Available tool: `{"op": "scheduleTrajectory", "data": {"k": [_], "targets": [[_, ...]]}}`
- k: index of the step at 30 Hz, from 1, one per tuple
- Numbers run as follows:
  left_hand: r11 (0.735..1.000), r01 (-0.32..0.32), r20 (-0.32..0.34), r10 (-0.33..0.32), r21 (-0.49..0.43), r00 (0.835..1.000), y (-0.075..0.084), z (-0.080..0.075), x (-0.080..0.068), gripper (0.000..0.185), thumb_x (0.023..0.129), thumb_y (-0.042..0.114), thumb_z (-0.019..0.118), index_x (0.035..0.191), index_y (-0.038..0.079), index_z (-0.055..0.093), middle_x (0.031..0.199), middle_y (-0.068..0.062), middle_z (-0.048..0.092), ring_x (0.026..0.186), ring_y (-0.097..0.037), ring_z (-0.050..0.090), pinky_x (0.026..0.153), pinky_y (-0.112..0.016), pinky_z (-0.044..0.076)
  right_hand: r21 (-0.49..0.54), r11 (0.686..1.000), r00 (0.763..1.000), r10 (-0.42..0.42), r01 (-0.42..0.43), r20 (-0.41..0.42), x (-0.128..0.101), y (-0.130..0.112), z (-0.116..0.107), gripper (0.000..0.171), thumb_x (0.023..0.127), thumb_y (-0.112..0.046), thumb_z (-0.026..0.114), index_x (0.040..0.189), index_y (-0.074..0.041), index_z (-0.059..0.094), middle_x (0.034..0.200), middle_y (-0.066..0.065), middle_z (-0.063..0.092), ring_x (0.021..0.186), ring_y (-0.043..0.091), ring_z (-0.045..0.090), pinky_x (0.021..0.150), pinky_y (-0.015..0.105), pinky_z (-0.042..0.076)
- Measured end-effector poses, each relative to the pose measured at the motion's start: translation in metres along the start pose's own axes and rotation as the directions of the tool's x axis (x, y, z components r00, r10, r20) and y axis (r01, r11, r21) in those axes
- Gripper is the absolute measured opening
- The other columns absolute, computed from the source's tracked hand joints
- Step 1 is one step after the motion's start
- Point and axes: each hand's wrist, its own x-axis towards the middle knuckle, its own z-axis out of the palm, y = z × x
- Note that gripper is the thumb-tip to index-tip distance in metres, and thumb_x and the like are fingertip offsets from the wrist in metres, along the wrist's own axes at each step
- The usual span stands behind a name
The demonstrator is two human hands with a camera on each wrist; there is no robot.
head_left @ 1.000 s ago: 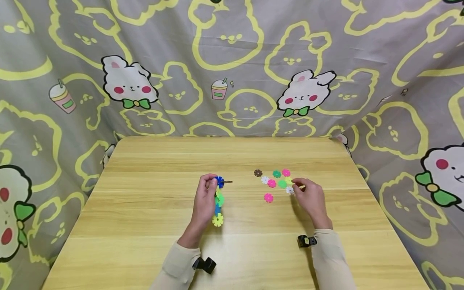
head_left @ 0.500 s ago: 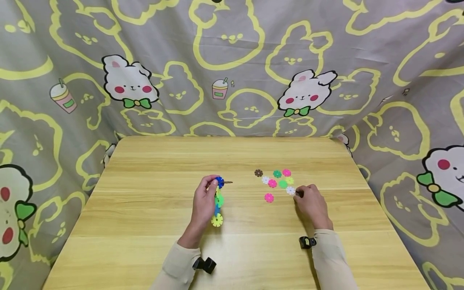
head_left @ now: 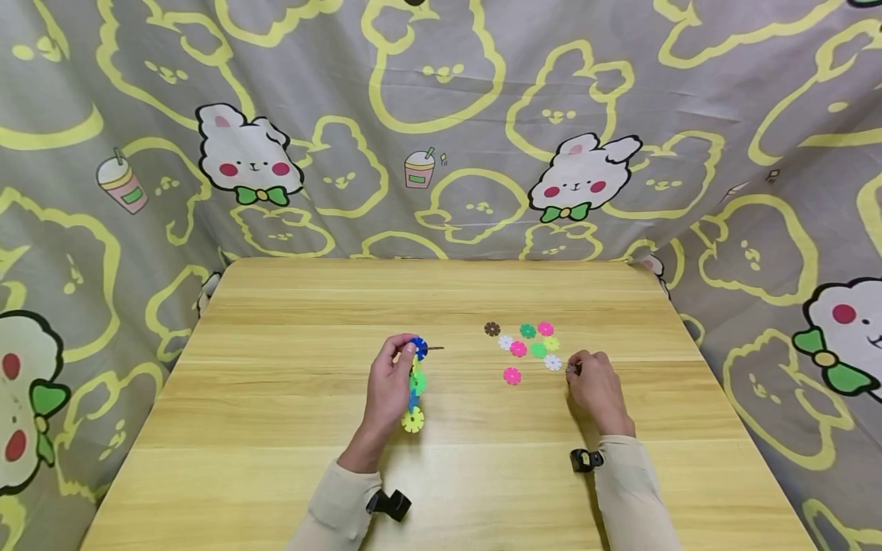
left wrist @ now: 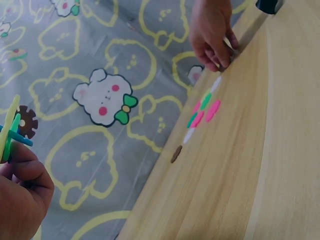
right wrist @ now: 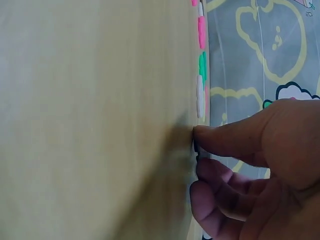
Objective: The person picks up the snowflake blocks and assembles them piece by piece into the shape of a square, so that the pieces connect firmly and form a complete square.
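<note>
In the head view my left hand (head_left: 389, 386) pinches a chain of notched snowflake discs (head_left: 418, 383). A dark blue disc (head_left: 419, 349) sits by the thumb, and a yellow disc (head_left: 413, 419) hangs at the lower end. A brown disc (left wrist: 27, 122) of the chain shows in the left wrist view. My right hand (head_left: 599, 392) is low over the table at the right, its thumb and fingers pinching a dark snowflake disc (right wrist: 196, 140). Most of that disc is hidden by the fingertips. Just left of them lies a white disc (head_left: 553, 363).
Several loose discs lie flat between the hands: a brown disc (head_left: 492, 329) at the far left of the group, a green disc (head_left: 527, 330), and a pink disc (head_left: 512, 376) nearest me. A patterned curtain (head_left: 475, 138) encloses the wooden table (head_left: 310, 306).
My right hand has moved from beside the yellow loose disc toward me and slightly right, and a dark disc now shows at its fingertips. The left hand and chain have barely moved.
</note>
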Motion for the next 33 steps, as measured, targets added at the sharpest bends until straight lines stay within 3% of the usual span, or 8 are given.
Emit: {"op": "scheduleTrajectory", "data": {"k": [5, 9, 13, 18, 22, 28, 33], "targets": [[1.000, 0.005, 0.007, -0.005, -0.012, 1.000, -0.002, 0.000, 0.000, 0.019, 0.095, 0.020, 0.043, 0.108, 0.012, 0.054, 0.093, -0.003, 0.048, 0.063, -0.011, 0.043, 0.051, -0.017, 0.035, 0.046, 0.999, 0.999, -0.015, 0.014, 0.032, -0.001, -0.008, -0.003, 0.017, 0.086, -0.015, 0.056, 0.100, -0.006, 0.062, 0.097, 0.015, 0.058, 0.089, 0.030, 0.054, 0.073, 0.044, 0.044], [1.000, 0.013, 0.017, -0.013, -0.020, 1.000, -0.003, 0.000, 0.000, 0.019, 0.095, 0.020, 0.043, 0.108, 0.012, 0.053, 0.095, -0.004, 0.049, 0.061, -0.009, 0.046, 0.049, -0.017, 0.037, 0.187, 0.977, 0.995, -0.101, 0.098, 0.004, -0.005, -0.032, -0.007, 0.017, 0.087, -0.019, 0.056, 0.100, -0.013, 0.065, 0.094, 0.008, 0.061, 0.084, 0.023, 0.059, 0.070, 0.037, 0.048], [1.000, 0.010, 0.024, -0.009, -0.016, 1.000, -0.004, 0.001, 0.000, 0.020, 0.095, 0.021, 0.043, 0.110, 0.012, 0.053, 0.097, -0.004, 0.050, 0.061, -0.009, 0.046, 0.049, -0.017, 0.037, 0.396, 0.895, 0.978, -0.205, 0.205, -0.042, -0.012, -0.071, -0.011, 0.018, 0.087, -0.022, 0.058, 0.102, -0.017, 0.065, 0.092, 0.000, 0.063, 0.077, 0.015, 0.060, 0.063, 0.027, 0.050], [1.000, 0.001, 0.026, -0.001, -0.011, 1.000, -0.004, 0.001, -0.001, 0.020, 0.095, 0.021, 0.043, 0.110, 0.012, 0.053, 0.096, -0.004, 0.050, 0.060, -0.010, 0.045, 0.050, -0.017, 0.037, 0.582, 0.773, 0.963, -0.262, 0.251, -0.068, -0.022, -0.114, -0.019, 0.022, 0.084, -0.029, 0.061, 0.104, -0.020, 0.063, 0.083, 0.001, 0.065, 0.068, 0.013, 0.058, 0.054, 0.023, 0.048], [1.000, -0.001, 0.027, 0.001, -0.023, 1.000, -0.003, 0.002, -0.002, 0.019, 0.095, 0.021, 0.043, 0.108, 0.013, 0.053, 0.095, -0.004, 0.048, 0.059, -0.009, 0.045, 0.049, -0.016, 0.036, 0.641, 0.723, 0.954, -0.296, 0.256, -0.048, -0.026, -0.133, -0.022, 0.023, 0.085, -0.027, 0.059, 0.107, -0.019, 0.061, 0.078, 0.006, 0.061, 0.064, 0.017, 0.057, 0.050, 0.023, 0.045], [1.000, 0.001, 0.028, 0.000, -0.031, 1.000, -0.001, 0.002, -0.002, 0.019, 0.095, 0.020, 0.044, 0.108, 0.012, 0.053, 0.095, -0.004, 0.048, 0.059, -0.009, 0.045, 0.049, -0.017, 0.036, 0.654, 0.706, 0.944, -0.327, 0.271, -0.038, -0.029, -0.144, -0.020, 0.023, 0.087, -0.024, 0.057, 0.109, -0.019, 0.060, 0.076, 0.003, 0.061, 0.066, 0.023, 0.059, 0.054, 0.025, 0.047], [1.000, -0.006, 0.025, 0.007, -0.022, 1.000, 0.000, 0.002, -0.002, 0.019, 0.094, 0.020, 0.044, 0.108, 0.012, 0.053, 0.095, -0.004, 0.048, 0.059, -0.010, 0.044, 0.049, -0.016, 0.036, 0.645, 0.705, 0.935, -0.352, 0.297, -0.046, -0.029, -0.149, -0.018, 0.024, 0.086, -0.026, 0.059, 0.109, -0.025, 0.058, 0.074, 0.001, 0.061, 0.061, 0.015, 0.057, 0.049, 0.024, 0.044]]}}
